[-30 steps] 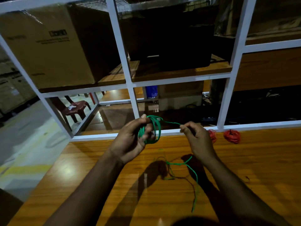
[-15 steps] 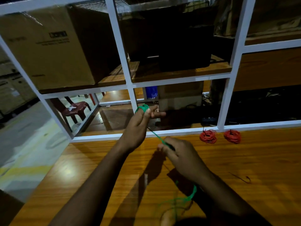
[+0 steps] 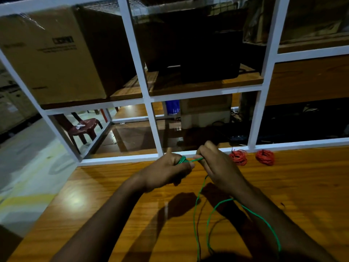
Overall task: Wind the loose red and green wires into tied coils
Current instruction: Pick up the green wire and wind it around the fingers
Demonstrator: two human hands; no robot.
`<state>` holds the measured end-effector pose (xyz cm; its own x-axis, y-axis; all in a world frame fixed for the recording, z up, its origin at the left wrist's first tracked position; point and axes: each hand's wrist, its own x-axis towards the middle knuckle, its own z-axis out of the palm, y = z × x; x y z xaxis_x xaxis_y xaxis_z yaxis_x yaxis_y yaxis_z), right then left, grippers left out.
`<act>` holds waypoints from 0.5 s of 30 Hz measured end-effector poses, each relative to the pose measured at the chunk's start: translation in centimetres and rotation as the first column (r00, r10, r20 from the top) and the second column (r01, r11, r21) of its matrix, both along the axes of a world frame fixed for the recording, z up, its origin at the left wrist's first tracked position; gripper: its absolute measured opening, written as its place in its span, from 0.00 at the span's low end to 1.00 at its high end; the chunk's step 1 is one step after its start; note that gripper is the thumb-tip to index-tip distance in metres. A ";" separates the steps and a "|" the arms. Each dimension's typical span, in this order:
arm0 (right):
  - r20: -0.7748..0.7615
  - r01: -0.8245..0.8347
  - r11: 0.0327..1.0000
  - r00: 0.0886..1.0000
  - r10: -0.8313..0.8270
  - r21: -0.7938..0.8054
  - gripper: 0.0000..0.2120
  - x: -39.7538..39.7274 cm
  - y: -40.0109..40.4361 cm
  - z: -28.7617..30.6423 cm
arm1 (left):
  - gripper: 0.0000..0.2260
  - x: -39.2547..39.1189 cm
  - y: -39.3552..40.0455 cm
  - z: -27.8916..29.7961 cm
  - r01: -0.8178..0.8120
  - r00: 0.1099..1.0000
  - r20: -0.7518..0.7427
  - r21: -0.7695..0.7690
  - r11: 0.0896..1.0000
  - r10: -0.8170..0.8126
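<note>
My left hand (image 3: pixel 168 172) is closed around a small bundle of wound green wire (image 3: pixel 181 160) above the wooden table (image 3: pixel 98 208). Close beside it, my right hand (image 3: pixel 217 165) pinches the same green wire just right of the bundle. The loose green wire tail (image 3: pixel 195 210) hangs from my right hand and loops over the table toward me. Two red wire coils lie at the table's far edge: one (image 3: pixel 238 157) right of my right hand, the other (image 3: pixel 265 157) further right.
A white window frame (image 3: pixel 156 129) with glass panes rises along the table's far edge. Behind the glass are a cardboard box (image 3: pixel 51 53), dark equipment on a shelf and a maroon plastic chair (image 3: pixel 85 127). The table's left edge drops to the floor.
My left hand has come down from its raised position to just above the table. My right hand rose to meet it beside the bundle. More loose green wire now trails toward me.
</note>
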<state>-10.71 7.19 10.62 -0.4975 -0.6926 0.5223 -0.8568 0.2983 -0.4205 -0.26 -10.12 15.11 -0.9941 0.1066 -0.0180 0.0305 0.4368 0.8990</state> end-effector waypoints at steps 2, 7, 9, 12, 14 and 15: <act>0.001 0.046 0.999 0.999 -0.046 0.002 0.05 0.0 -0.5 -1.4 | 0.17 0.4 0.0 -0.3 0.022 0.980 0.148 0.571 0.820 -0.130; 0.147 0.034 0.984 0.987 -0.060 0.172 0.04 1.4 -1.3 -4.5 | 0.12 -0.3 -0.2 -0.2 -0.132 0.985 0.099 0.959 0.252 0.139; 0.161 -0.040 0.975 0.987 0.004 0.221 0.04 2.2 -1.0 -5.0 | 0.17 -0.9 -0.4 0.2 -0.107 0.954 0.044 0.974 0.201 0.298; 0.207 -0.132 0.979 0.973 0.098 0.158 0.06 3.1 -0.5 -4.5 | 0.18 -1.6 -0.8 0.2 -0.177 0.906 -0.034 0.875 0.451 0.422; 0.200 -0.131 0.987 0.974 0.109 0.097 0.08 3.5 -0.4 -3.2 | 0.19 -1.6 -0.4 -0.6 -0.436 0.827 -0.188 0.381 0.815 0.530; 0.189 -0.111 0.992 0.977 0.100 0.052 0.08 3.5 -0.3 -2.5 | 0.17 -1.6 0.0 -1.1 -0.495 0.814 -0.284 0.117 0.861 0.507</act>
<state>-7.17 6.89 8.07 -0.5041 -0.7746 0.3819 -0.7936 0.2409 -0.5588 -1.84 -10.10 14.04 -0.8672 -0.4132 0.2779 0.0818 0.4325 0.8979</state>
